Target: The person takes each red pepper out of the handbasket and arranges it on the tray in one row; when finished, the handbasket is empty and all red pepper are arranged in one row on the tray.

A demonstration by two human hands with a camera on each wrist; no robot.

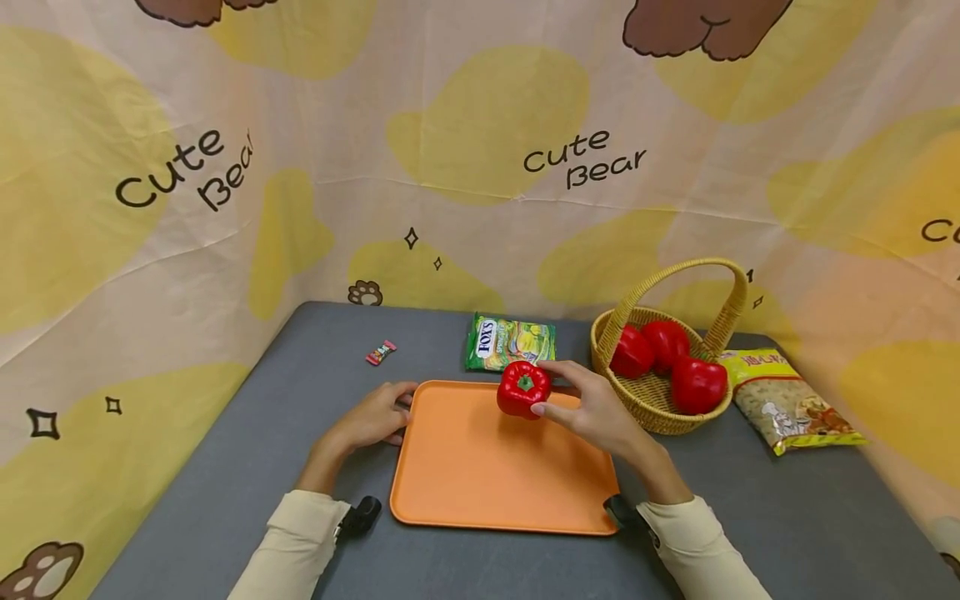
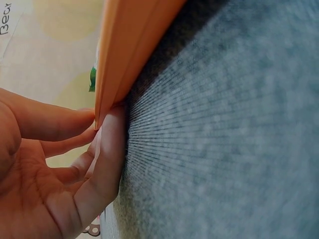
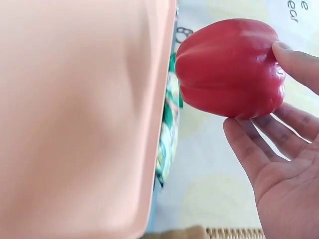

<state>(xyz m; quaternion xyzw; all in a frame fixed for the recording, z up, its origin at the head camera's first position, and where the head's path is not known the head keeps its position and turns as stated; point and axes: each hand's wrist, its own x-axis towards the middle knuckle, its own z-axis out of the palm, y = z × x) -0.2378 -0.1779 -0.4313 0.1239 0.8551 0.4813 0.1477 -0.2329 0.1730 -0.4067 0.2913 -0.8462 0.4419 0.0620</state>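
In the head view, the right hand (image 1: 594, 410) holds a red bell pepper (image 1: 523, 390) above the far part of an orange tray (image 1: 495, 479), its green stem turned toward the camera. The left hand (image 1: 373, 414) grips the tray's left edge near the far corner. A green sweets packet (image 1: 516, 343) lies just beyond the tray, with a small wrapped sweet (image 1: 381, 352) farther left. To the right stands a wicker basket (image 1: 655, 417) holding three more red pieces (image 1: 700, 387), beside a yellow packet (image 1: 795, 407).

In the left wrist view, the left hand pinches the tray's rim, thumb above and a finger tucked beneath. The tray looks thin, stiff and light, probably plastic, so its raised lip should give a sure hold.

In the right wrist view, the thumb (image 3: 299, 67) and fingertips grasp one end of the pepper, and its other end is free. The skin is glossy and may slip; the body looks firm and light (perhaps a model rather than a real one), and a spread grip around the lobed sides should suit it best
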